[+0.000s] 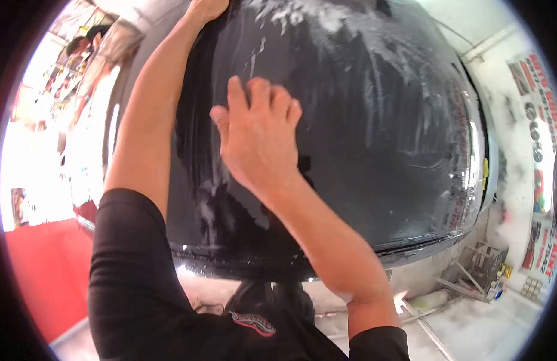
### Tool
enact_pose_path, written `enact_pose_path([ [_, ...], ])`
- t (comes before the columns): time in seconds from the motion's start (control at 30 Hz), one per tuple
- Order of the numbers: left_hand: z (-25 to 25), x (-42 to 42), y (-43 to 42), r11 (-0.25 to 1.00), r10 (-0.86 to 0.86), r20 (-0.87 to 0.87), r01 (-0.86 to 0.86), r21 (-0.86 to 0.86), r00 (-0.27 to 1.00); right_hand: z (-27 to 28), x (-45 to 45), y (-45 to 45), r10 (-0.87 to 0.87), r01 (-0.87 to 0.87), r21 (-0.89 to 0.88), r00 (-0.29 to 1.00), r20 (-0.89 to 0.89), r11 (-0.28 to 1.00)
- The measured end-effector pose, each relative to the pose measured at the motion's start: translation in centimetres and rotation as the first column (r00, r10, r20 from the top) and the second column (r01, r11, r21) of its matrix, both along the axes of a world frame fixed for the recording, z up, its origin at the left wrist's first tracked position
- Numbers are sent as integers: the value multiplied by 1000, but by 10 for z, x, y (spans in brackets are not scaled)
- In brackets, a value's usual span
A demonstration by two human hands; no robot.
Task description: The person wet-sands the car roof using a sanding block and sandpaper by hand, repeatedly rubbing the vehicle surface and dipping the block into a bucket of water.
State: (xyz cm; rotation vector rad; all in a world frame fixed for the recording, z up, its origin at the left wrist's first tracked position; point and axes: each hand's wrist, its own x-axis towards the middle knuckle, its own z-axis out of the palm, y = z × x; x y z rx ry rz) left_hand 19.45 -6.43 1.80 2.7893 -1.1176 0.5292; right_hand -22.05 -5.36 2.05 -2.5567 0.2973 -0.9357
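Note:
A dark, glossy car panel point(344, 150), wet and curved, fills the middle of the head view. Whitish suds or slurry point(326, 18) streak down it from the top. My right hand point(260, 135) is over the left part of this panel, back of the hand up, fingers apart and slightly bent, with nothing visible in it. Whether its fingertips touch the surface I cannot tell. My left hand point(209, 8) reaches to the panel's far left side at the top edge of the view; its fingers are mostly cut off, so any held item is hidden.
A red panel point(47, 271) stands at the lower left. Along the right wall hang printed signs point(537, 132). A metal stand point(477, 271) with small items sits at the lower right. Another person point(80, 47) is partly visible at the upper left. The panel's lower edge point(314, 265) runs close to my body.

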Motion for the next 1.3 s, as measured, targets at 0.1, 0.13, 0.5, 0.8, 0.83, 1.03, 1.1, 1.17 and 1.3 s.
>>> enact_pose_path([
  [0.1,2,-14,11,995,-94,-16,94,-19,995,0,-5,-2,2,-2,1,1000,5,1000],
  [0.13,9,-37,24,990,-139,-54,138,-14,989,2,-1,-3,10,-11,8,1000,13,1000],
  [0.5,35,-413,239,954,-298,-347,292,-71,889,5,0,5,-6,1,-55,995,-102,998],
  [0.8,10,-126,-24,982,-186,-124,184,-32,975,5,0,-5,8,-7,57,999,-33,998],
  [0.83,1,-125,-25,972,-232,-75,229,-51,970,5,-2,-5,23,-20,100,999,-34,995],
  [1.03,17,-309,127,925,-366,-153,341,-169,918,6,-1,-5,-7,9,130,1000,-17,992],
  [1.1,29,-394,194,925,-376,-306,338,-172,874,5,1,-3,-8,14,120,998,-57,993],
  [1.17,36,-411,215,930,-365,-370,354,-98,854,7,0,0,-11,14,71,999,-40,997],
  [1.3,23,-315,160,900,-435,-175,419,-123,883,12,0,6,6,-12,104,998,55,994],
])
